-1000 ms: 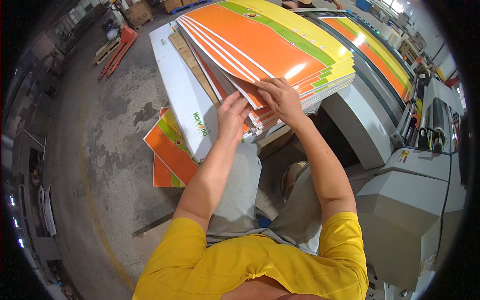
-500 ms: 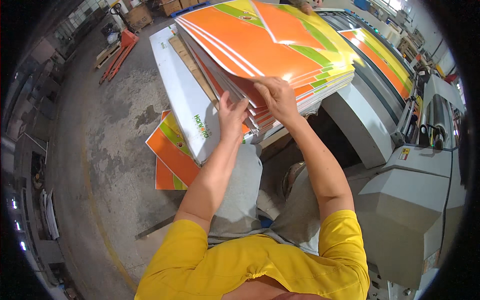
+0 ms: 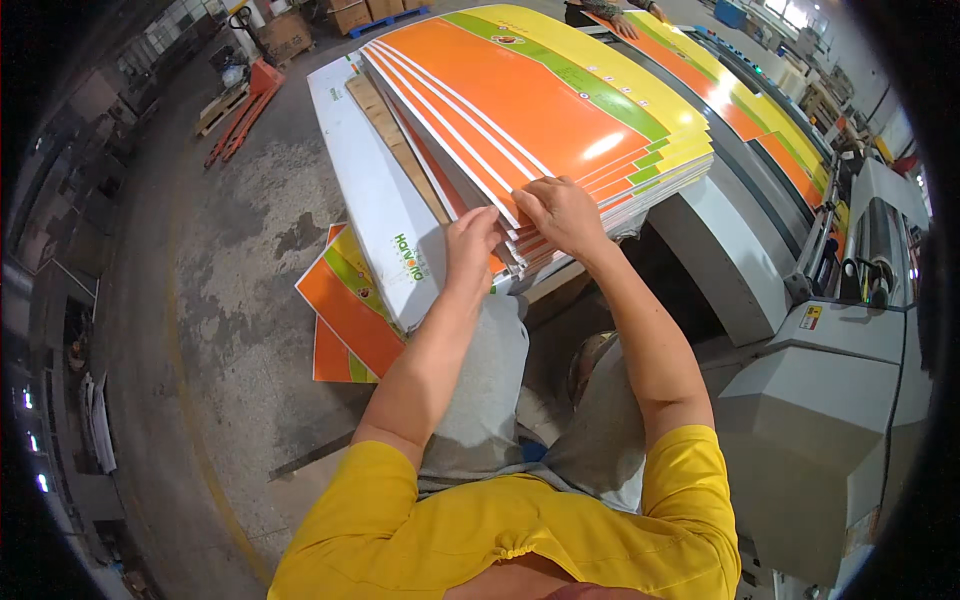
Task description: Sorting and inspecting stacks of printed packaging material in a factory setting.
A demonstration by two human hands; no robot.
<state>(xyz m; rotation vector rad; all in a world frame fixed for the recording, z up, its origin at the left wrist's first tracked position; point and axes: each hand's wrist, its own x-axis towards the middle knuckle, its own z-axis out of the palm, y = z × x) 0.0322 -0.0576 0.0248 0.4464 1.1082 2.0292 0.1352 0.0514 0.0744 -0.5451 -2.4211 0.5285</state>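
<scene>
A thick stack of large printed sheets (image 3: 520, 90), glossy orange, green and yellow, lies in front of me, its white edges fanned along the left. My right hand (image 3: 562, 212) is closed on the stack's near corner, thumb toward the left and fingers over the top sheets. Beside it, my left hand (image 3: 472, 245) has its fingers curled together at the near-left edge of the sheets. Its fingertips are partly hidden there. Under the stack's left side show a brown strip (image 3: 385, 125) and a large white board or box (image 3: 345, 140).
More printed sheets (image 3: 350, 310) lie low at the left. A grey machine (image 3: 720, 250) with rollers stands at the right, sheets (image 3: 800, 165) on its bed. Another person's hand (image 3: 622, 25) touches a sheet at the far side. An orange pallet jack (image 3: 245, 110) stands on the floor.
The loose sheet that lay askew over the stack has moved right toward the machine, near the other person's hands. My left fingers have closed in at the edge; the near corner has come down.
</scene>
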